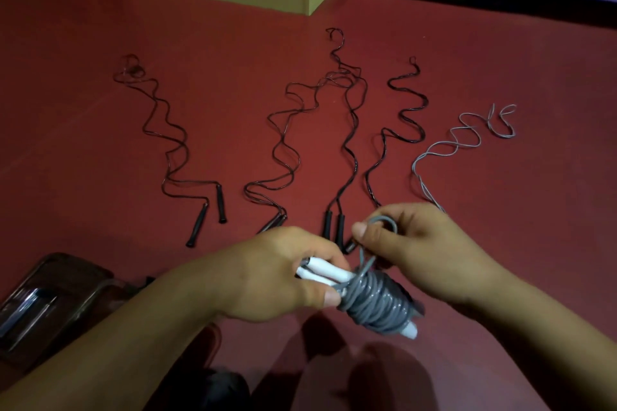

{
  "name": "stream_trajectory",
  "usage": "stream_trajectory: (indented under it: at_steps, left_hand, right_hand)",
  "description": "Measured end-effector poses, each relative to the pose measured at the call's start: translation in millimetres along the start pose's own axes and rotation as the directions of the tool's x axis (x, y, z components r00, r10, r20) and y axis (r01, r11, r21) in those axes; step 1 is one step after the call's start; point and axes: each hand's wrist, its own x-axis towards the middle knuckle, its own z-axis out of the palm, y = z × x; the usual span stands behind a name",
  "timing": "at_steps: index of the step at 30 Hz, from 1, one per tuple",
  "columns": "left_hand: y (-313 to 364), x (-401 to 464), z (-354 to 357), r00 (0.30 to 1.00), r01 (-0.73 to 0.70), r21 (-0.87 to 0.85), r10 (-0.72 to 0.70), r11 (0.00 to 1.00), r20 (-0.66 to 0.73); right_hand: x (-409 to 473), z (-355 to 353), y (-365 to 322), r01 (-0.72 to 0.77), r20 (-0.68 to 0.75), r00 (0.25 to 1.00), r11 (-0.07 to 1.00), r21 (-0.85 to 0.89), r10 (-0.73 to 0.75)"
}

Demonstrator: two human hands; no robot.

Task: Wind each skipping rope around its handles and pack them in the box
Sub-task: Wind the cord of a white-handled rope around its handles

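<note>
— Which step is this?

— Winding, I'd say. The grey rope [374, 304] is coiled thick around the white handles [320, 272], and those sit just in front of the black ropes' handles [334, 227] on the red floor [100, 127]. A grey tail [460, 140] trails away beyond the handles, so the wrap looks unfinished.

— And the hands?

— The left hand [277, 280] clamps the near end of the handles, thumb pressed against the coil's edge. The right hand [410, 250], just beyond the coil, pinches a small loop of grey rope between thumb and fingers.

— What next?

— Probably lay that loop over the coil and draw it snug. Then the clear box [50, 297], left of the handles, awaits; four black ropes lie untouched.
</note>
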Motion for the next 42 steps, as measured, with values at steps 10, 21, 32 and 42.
stream_trajectory:
  at_steps: [10, 21, 32, 42]
  left_hand:
    - [0.6, 8.4, 5.8, 0.879, -0.128, -0.357, -0.060, 0.925, -0.473]
    - [23.2, 4.2, 31.7, 0.946, 0.051, -0.622, -0.237, 0.781, -0.220]
    - [4.2, 6.8, 28.9, 0.842, -0.002, -0.523, -0.280, 0.852, -0.461]
    - [19.1, 7.5, 25.1, 0.866, -0.052, -0.585, -0.256, 0.810, -0.430]
  right_hand:
    - [4.0, 15.3, 9.3, 0.010, -0.179, 0.983, 0.946, 0.325, 0.051]
    - [-6.1, 52.1, 20.0, 0.060, -0.439, 0.897, 0.965, 0.255, 0.061]
    - [-16.5, 55.5, 5.4, 0.062, -0.192, 0.981, 0.953, 0.298, -0.003]
    - [-6.7, 34.8, -6.0, -0.061, -0.154, 0.972, 0.822, 0.566, 0.179]
